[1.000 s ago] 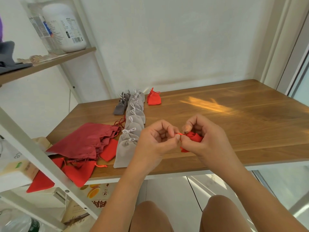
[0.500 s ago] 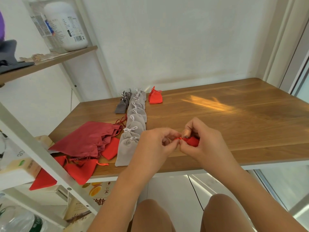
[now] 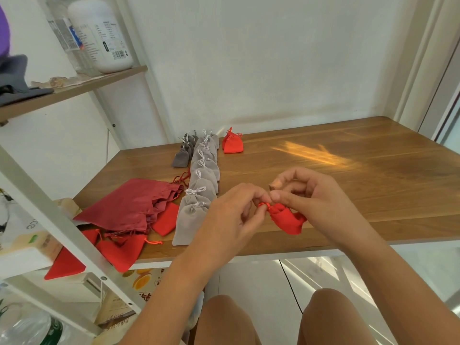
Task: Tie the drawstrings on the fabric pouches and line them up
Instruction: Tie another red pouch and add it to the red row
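Left hand [image 3: 236,212] pinches the drawstring [image 3: 263,204], right hand [image 3: 316,197] grips the red pouch [image 3: 286,220], apparently mid-knot; to their left grey pouches [image 3: 202,185] lie lined, red pile [image 3: 119,250] untied.

Small red pouch [image 3: 286,220] at centre frame, neck gathered, body crumpled. Left hand [image 3: 231,220] pinches its red drawstring [image 3: 263,204]; right hand [image 3: 313,195] pinches neck.
Light grey pouches [image 3: 199,195], white bows tied, overlapping in line up frame.
Dark grey pouches [image 3: 181,158] in short line just left.
Tied red pouch [image 3: 232,145] at upper centre.
Untied red pouches [image 3: 122,253] and maroon pouch [image 3: 129,205] heaped lower left.
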A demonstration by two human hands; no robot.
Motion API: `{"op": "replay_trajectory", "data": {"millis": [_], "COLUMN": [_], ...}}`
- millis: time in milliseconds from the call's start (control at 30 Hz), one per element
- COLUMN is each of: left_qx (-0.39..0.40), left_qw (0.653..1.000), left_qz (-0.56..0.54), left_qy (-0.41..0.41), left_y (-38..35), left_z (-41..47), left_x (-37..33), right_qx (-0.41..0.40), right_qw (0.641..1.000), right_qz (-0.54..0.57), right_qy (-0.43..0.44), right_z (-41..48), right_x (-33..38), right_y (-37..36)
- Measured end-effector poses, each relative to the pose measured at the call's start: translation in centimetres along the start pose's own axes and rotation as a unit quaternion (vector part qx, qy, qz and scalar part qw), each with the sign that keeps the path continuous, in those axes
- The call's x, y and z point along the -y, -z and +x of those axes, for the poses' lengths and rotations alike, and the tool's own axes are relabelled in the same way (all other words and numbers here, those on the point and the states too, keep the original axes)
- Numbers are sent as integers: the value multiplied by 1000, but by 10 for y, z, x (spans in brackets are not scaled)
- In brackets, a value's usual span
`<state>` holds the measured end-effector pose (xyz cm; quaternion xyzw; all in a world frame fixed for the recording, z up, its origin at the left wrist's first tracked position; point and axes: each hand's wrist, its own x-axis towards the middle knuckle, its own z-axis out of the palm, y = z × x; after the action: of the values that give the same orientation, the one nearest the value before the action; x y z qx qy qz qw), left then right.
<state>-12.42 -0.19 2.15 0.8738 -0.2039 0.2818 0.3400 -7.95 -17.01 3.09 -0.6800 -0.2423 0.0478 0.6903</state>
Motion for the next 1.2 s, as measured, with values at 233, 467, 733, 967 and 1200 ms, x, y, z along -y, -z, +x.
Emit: {"op": "replay_trajectory", "data": {"millis": [233,467,733,967,1200], "left_qx": [-38,-82,-58,-22,-1], "left_qw": [992,987,988,989,991], "left_qz": [68,64,35,32,22], "left_qy": [-95,-126,-139,-139,-130], "left_y": [5,6,14,21,18], "left_z": [-3,-5,-1,-1,-1], "left_x": [4,5,1,-1,-8], "right_qx": [49,61,109,138,167], "right_qw": [998,996,986,975,973], "right_qz": [14,20,-57,-123,-119], "right_qy": [30,61,113,121,108], "right_z": [-4,-8,-7,-6,-3], "right_x": [8,8,14,12,12], "right_y": [2,3,10,10,15]}}
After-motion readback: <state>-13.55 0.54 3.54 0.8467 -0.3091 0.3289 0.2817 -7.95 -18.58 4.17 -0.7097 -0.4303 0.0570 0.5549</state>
